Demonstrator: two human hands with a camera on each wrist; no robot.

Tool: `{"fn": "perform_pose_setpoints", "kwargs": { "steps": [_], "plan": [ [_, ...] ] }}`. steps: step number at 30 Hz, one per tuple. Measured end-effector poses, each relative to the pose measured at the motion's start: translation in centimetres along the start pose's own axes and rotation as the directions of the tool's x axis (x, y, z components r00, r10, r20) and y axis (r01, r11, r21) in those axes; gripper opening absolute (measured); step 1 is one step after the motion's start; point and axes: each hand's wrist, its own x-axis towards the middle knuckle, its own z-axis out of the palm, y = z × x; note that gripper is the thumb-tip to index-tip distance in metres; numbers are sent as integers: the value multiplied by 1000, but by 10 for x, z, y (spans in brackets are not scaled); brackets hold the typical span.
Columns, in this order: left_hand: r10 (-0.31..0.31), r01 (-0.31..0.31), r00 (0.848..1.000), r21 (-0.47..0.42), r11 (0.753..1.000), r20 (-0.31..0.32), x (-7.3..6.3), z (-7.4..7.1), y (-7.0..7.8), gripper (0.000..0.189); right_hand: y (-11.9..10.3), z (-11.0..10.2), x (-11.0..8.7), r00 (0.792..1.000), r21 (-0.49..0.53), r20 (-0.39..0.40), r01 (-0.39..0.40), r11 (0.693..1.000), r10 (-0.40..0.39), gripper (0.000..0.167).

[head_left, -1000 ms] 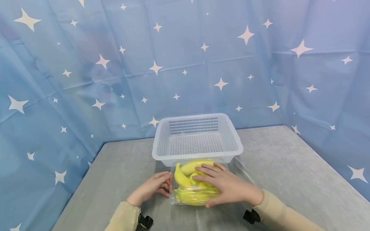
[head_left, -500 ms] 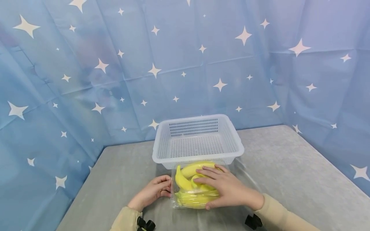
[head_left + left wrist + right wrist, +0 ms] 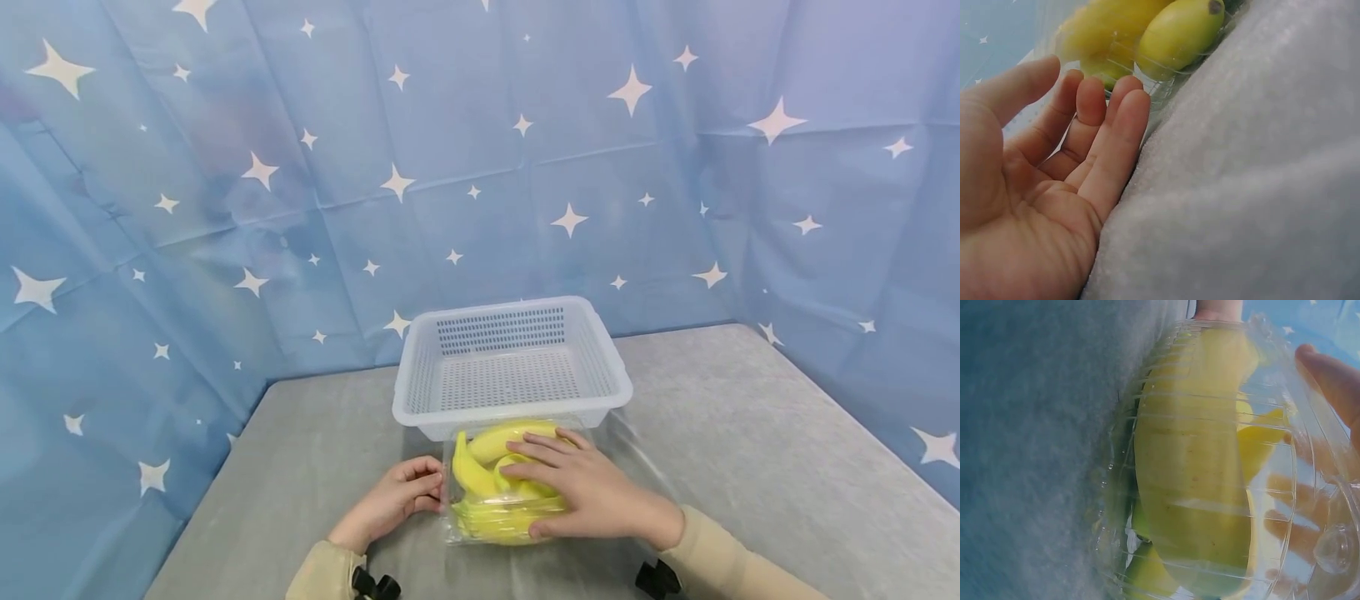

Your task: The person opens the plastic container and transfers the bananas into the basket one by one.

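Note:
A clear plastic clamshell box (image 3: 452, 533) of yellow bananas (image 3: 471, 473) lies on the table just in front of the white basket. My right hand (image 3: 581, 490) rests on top of it with the fingers spread over the lid. In the right wrist view, a large banana (image 3: 1194, 456) with a greenish end shows through the ribbed plastic. Beside the box's left side is my left hand (image 3: 399, 498), fingers loosely bent and gripping nothing. The left wrist view has its palm (image 3: 1054, 181) facing the camera and fingertips close to the box; whether they touch it cannot be told.
A white perforated basket (image 3: 510, 412) stands behind the box, with its front rim right at the box's far edge. Grey cloth covers the table (image 3: 735, 433). A blue star-patterned curtain (image 3: 480, 225) hangs along the back and sides.
The left hand has turned slightly and its fingers sit closer together than a second ago. The right hand stays on the box. The whole view has shifted slightly.

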Motion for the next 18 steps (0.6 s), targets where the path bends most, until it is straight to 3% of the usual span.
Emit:
{"fn": "perform_pose_setpoints", "kwargs": {
  "steps": [18],
  "plan": [
    [-6, 7, 1000, 27, 1000, -25, 1, -1, -1, 8, 1, 3, 1, 999, -34, -45, 29, 999, -30, 63]
  ]
}}
